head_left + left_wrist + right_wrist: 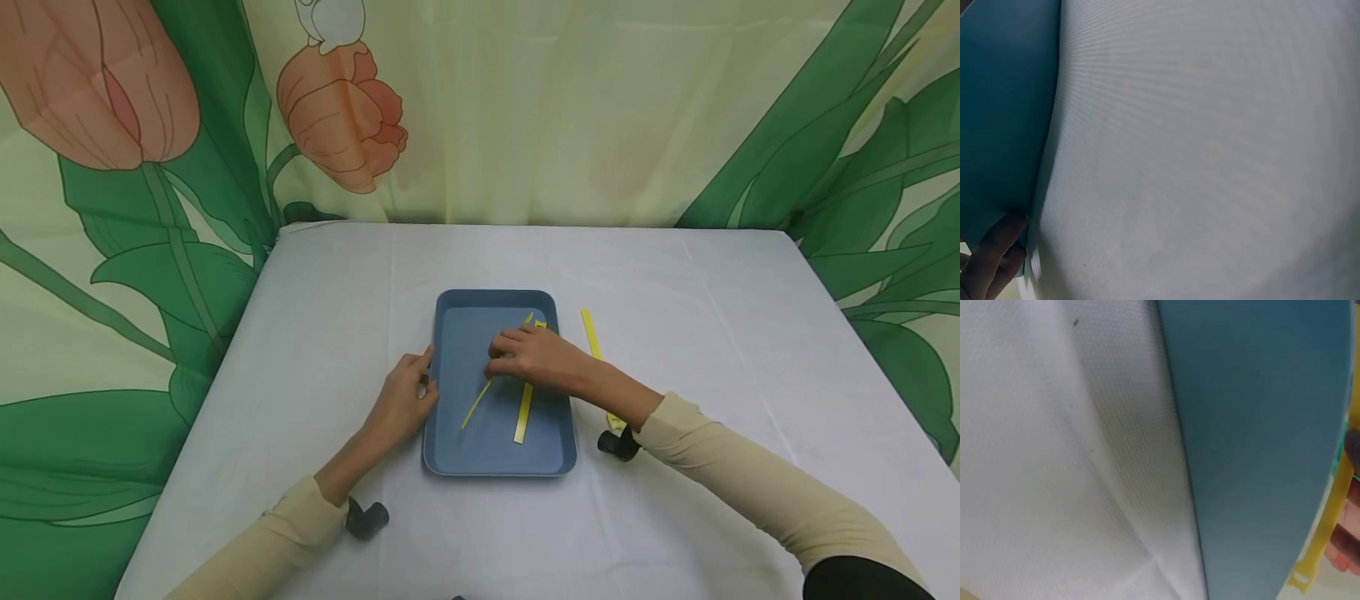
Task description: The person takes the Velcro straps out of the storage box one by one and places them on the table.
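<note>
A yellow strap (475, 406) with a slotted end, like a hook-and-loop cable tie, slants edge-on over the blue tray (457, 454). My right hand (536, 358) pinches this strap above the tray. In the right wrist view the held strap (1330, 509) runs past the fingers (1346, 544), beyond the tray's outer wall (1260, 450). A second yellow strap (523, 415) lies flat in the tray, partly covered by the right hand. On the left side, my left hand (405, 396) touches the tray's edge; its fingers (994, 250) rest against the outer wall.
Another yellow strap (590, 332) lies on the white tablecloth (675, 317) right of the tray, partly hidden under the right forearm. A black wrist camera (367, 519) juts from the left wrist, another black camera (618, 444) from the right. A floral curtain (525, 108) hangs behind the table.
</note>
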Available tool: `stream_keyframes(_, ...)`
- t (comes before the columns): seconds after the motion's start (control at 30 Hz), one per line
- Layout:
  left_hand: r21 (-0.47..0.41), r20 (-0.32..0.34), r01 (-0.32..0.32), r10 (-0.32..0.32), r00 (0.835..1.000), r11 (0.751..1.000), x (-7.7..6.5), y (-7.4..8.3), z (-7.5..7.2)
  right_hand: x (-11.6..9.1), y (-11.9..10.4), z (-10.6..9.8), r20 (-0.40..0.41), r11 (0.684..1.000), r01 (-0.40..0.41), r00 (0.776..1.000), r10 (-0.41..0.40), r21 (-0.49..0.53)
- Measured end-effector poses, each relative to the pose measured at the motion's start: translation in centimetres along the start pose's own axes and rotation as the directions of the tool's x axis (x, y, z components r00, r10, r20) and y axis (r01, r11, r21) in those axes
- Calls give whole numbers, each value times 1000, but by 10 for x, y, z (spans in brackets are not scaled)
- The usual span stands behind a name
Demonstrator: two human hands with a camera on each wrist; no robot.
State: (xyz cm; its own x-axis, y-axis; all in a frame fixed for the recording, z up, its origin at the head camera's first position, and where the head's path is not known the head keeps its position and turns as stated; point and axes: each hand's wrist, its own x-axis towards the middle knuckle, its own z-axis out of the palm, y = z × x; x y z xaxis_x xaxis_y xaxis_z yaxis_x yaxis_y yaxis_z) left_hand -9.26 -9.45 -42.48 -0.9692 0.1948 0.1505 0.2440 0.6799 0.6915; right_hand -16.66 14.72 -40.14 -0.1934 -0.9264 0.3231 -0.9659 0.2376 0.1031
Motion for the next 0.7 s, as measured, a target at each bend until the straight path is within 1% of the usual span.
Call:
stream_keyframes(0.13,0,11,16,-16,1000,1000,-1,1,0,-1,1,-3,-12,1000,2,1000,-2,-14)
stream_keyframes(0.4,-5,2,5,-5,1000,1000,0,0,0,-5,5,-9,-30,999,-41,999,41,4)
stream_keyframes(0.53,-4,10,23,-23,1000,1000,0,1,-1,-7,7,-9,-51,998,-53,997,54,16)
stream_keyframes(0.7,-1,19,38,-38,999,999,0,2,-1,-8,6,-12,-44,997,-77,996,78,17)
